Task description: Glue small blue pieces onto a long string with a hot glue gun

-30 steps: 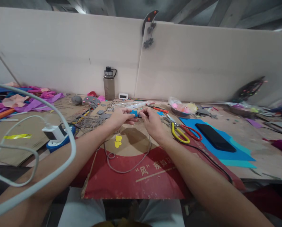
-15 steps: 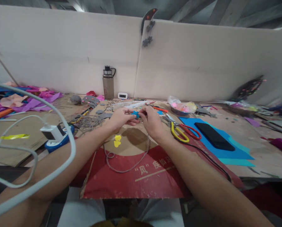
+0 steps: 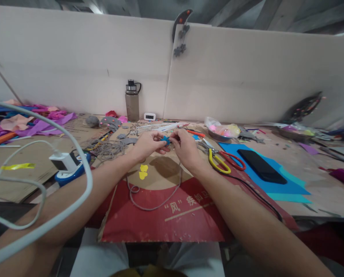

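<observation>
A small blue cut-out piece, perhaps felt, is pinched between the thumb and fingers of my left hand. Close against its right edge, my right hand is closed in a pinch; what lies between those fingertips is too small to make out. A thin grey cord rises to the underside of my right hand and loops across the red and brown cardboard below. Two yellow cut-out pieces lie on the cardboard under my left wrist.
Yellow-and-red-handled scissors lie right of my right hand, near a black phone on blue sheets. A tangle of cord, a bottle and a small clock sit behind. A white cable arches across the left foreground.
The blue piece has turned slightly between my fingers. Both hands stay in nearly the same place, and the cord below has barely shifted.
</observation>
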Available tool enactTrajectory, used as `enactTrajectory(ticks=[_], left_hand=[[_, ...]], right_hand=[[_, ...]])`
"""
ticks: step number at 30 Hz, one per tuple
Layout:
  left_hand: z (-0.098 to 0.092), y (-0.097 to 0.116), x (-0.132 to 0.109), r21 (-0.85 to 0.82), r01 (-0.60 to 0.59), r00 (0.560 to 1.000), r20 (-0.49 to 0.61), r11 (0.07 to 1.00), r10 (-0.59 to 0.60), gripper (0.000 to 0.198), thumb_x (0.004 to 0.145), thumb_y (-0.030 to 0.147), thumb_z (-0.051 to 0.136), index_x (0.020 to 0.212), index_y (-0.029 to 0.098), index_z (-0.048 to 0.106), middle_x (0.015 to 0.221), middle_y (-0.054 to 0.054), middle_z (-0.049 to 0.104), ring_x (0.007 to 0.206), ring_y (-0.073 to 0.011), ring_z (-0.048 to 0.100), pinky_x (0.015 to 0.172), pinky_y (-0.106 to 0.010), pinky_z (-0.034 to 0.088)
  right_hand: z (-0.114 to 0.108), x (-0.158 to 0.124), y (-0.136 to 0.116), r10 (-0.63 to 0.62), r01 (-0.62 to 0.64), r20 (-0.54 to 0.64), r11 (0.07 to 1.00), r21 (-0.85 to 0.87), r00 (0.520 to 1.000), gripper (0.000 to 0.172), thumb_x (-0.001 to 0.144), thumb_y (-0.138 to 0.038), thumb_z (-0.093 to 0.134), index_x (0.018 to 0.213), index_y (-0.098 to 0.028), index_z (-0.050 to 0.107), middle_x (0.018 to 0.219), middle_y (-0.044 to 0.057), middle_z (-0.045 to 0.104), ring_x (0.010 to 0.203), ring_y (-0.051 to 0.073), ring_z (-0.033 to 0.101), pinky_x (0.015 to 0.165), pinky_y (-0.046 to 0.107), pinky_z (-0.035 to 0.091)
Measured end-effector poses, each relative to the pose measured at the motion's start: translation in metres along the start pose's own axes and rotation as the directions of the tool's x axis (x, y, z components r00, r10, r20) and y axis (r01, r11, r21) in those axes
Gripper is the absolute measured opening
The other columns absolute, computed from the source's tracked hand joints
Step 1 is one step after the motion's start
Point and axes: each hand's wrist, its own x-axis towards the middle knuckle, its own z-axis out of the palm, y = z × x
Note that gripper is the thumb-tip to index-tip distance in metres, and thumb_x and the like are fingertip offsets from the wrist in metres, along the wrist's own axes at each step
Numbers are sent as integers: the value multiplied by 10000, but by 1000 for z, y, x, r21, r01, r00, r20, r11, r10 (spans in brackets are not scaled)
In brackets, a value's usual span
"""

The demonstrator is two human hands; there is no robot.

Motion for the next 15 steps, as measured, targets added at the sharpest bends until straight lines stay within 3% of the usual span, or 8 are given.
enactTrajectory(ticks=[8,15], left_hand=[[2,2,-3,31,-76,997,6,997,76,143,697,176,713,796,128,623,690,-83,682,626,-181,691,543,-253,554],[1,2,-4,173,-131,991,2,976,133,75,759,209,638,776,138,620,663,-69,673,599,-170,684,529,-247,551]], right_hand=[[0,0,0,2,-2,7,1000,-6,1000,57,837,-210,484,785,-213,508,823,52,590,782,184,514,715,324,394],[1,-1,-1,-18,18,19,1000,-12,1000,73,842,-211,481,771,-213,493,824,52,582,796,184,516,719,321,389]])
